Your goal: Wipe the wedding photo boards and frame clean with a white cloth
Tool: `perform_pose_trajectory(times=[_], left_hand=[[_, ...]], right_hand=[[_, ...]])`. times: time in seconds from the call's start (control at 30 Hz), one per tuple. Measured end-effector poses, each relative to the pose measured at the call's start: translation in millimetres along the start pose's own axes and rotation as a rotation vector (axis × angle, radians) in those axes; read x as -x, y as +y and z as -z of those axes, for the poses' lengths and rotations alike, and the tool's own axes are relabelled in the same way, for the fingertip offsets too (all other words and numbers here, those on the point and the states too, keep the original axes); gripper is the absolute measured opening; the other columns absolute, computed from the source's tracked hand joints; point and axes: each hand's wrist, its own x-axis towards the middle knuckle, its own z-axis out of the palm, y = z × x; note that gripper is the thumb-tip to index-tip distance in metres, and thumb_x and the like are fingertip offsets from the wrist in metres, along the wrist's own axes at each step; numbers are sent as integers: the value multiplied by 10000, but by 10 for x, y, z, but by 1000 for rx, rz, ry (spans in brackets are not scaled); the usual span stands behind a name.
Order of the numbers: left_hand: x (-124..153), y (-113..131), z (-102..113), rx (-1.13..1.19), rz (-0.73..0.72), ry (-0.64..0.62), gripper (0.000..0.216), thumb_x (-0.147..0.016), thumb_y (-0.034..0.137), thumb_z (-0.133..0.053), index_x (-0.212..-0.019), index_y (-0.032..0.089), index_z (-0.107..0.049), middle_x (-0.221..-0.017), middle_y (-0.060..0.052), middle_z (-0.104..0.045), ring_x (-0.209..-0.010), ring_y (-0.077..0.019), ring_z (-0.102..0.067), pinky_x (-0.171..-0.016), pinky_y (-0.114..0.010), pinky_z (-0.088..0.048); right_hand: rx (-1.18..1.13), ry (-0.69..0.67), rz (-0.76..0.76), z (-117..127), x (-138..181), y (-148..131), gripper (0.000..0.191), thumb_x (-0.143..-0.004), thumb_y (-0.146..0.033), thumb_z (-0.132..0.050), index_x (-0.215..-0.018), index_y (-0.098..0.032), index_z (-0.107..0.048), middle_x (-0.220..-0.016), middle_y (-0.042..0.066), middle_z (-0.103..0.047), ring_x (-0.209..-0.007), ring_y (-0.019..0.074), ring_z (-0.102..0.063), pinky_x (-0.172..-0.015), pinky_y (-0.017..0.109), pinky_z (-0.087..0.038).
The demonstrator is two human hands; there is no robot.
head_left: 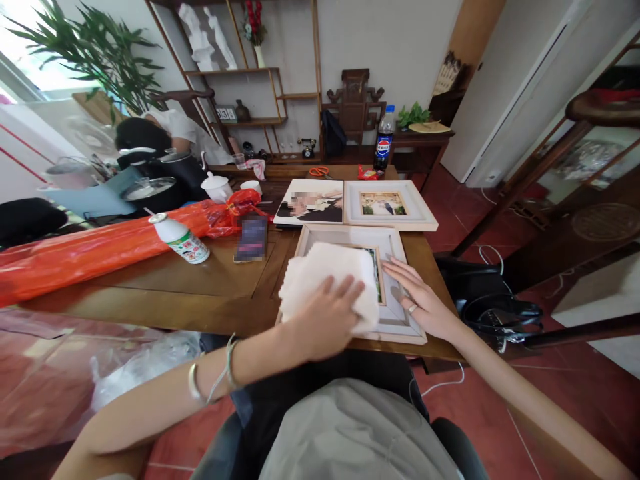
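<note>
My left hand [333, 320] presses on a white cloth [320, 270], its fingers bent over the cloth's right half. Under the cloth lies a pale picture frame [345, 233], flat at the table's near edge. The cloth hides much of the photo inside it; only a strip of the photo's right side shows. My right hand [417, 303], a ring on one finger, rests with stretched fingers on the right side of the same frame. Just beyond lie a second framed photo [425, 207] and a white-edged photo panel [310, 217], side by side.
On the wooden table [225, 287] are a phone [251, 238], a tipped white bottle [180, 240], a long red plastic-wrapped bundle [100, 247], a white lidded cup [217, 187], orange-handled scissors [319, 171] and a cola bottle [384, 140]. Another person [170, 133] leans at the far left.
</note>
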Motion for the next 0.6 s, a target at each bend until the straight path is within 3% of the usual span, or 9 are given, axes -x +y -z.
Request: perform_pose_trajectory(times=[0.1, 0.17, 0.3, 0.43, 0.6], left_hand=[[180, 331, 67, 26, -66, 60, 291, -854, 343, -543, -1039, 183, -701, -1502, -152, -346, -1356, -384, -340, -1049, -536, -325], [173, 360, 57, 40, -67, 72, 296, -854, 359, -544, -1033, 183, -701, -1503, -153, -344, -1360, -386, -334, -1047, -539, -329], [-97, 8, -76, 14, 61, 32, 268, -867, 294, -537, -1041, 167, -696, -1515, -153, -322, -1380, -362, -311, -1066, -534, -319], [-472, -480, -223, -67, 176, 103, 247, -865, 239, -532, -1021, 144, -698, -1547, -145, -249, -1414, -356, -231, -1104, -549, -257], [-784, -800, -248, -97, 141, 156, 259, -872, 211, -506, -1014, 100, -692, -1546, -184, -228, -1431, -347, -177, -1120, -552, -217]], right_hand=[[-5, 2, -3, -1, -3, -5, 596, -895, -169, -419, -1462, -314, -310, -1519, 32, -336, -1426, 272, -215, -1139, 595, -237], [-6, 2, 7, -2, -4, 1, 591, -895, -178, -425, -1460, -312, -316, -1518, 34, -339, -1424, 278, -219, -1137, 597, -241], [0, 1, 16, -9, 1, 18, 592, -900, -162, -413, -1459, -327, -307, -1518, 25, -338, -1428, 271, -207, -1137, 605, -235], [-4, 8, 27, -10, -1, 16, 593, -903, -152, -409, -1460, -326, -301, -1512, 31, -345, -1427, 264, -210, -1134, 602, -244], [-8, 17, 31, -10, -3, 27, 567, -917, -176, -413, -1455, -325, -314, -1507, 41, -354, -1423, 267, -224, -1135, 597, -244]])
